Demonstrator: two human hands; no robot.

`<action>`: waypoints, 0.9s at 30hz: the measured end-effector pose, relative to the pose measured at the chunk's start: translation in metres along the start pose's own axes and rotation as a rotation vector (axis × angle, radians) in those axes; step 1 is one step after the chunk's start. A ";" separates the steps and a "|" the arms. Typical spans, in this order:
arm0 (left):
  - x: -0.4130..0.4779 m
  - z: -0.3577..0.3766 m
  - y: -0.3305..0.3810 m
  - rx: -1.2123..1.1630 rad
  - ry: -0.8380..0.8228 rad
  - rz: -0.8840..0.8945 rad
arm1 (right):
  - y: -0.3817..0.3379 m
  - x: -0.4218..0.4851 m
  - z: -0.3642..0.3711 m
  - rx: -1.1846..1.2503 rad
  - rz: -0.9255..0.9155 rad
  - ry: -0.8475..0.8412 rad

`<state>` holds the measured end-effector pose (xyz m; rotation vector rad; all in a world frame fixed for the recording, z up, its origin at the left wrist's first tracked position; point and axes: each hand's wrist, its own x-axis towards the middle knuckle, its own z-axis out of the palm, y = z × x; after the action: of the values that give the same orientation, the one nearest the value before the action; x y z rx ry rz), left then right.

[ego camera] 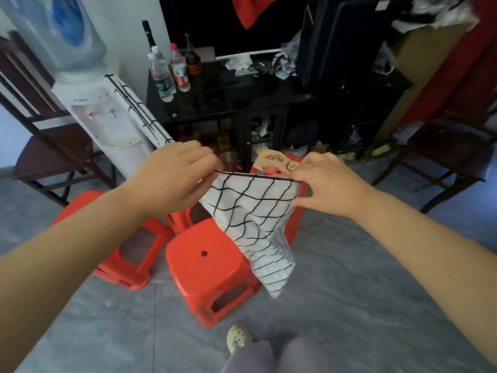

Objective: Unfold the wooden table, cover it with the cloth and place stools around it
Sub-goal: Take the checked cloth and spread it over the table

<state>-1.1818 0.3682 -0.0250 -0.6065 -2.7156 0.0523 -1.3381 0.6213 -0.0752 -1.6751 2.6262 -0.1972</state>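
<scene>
Fingers [204, 155] of the left hand [172, 177] and right hand [325, 181] pinch the checked cloth [250, 211] by its top edge, likely unfolding it above the near red stools [209, 267]; spreading it next calls for wider arms.

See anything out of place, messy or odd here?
Nothing looks spilled or broken. A checked roll leans askew against the water dispenser, and crumpled bits litter the black cabinet. The cloth, pinched by the left hand and right hand, hangs bunched above the stools.

A water dispenser [107, 122] stands left of bottles [172, 74] on a black cabinet [242, 103].
</scene>
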 end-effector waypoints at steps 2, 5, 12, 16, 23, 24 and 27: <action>-0.014 -0.014 0.014 0.021 0.008 -0.032 | -0.007 -0.015 -0.004 0.028 -0.043 0.014; -0.035 -0.035 0.035 0.085 0.022 -0.073 | -0.020 -0.032 -0.005 0.022 -0.115 0.088; -0.094 -0.081 0.116 0.152 0.085 -0.277 | -0.070 -0.077 -0.018 0.242 -0.118 0.033; -0.140 -0.102 0.153 0.161 0.113 -0.423 | -0.101 -0.097 -0.018 0.414 -0.146 0.087; -0.237 -0.145 0.200 0.213 0.136 -0.678 | -0.171 -0.109 -0.019 0.383 -0.251 0.066; -0.254 -0.151 0.206 0.222 0.127 -0.706 | -0.185 -0.109 -0.020 0.404 -0.265 0.024; -0.308 -0.170 0.222 0.230 0.146 -0.821 | -0.238 -0.106 -0.021 0.524 -0.333 -0.089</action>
<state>-0.7723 0.4335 0.0063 0.5569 -2.5516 0.1019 -1.0805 0.6196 -0.0318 -1.8377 1.9718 -0.7234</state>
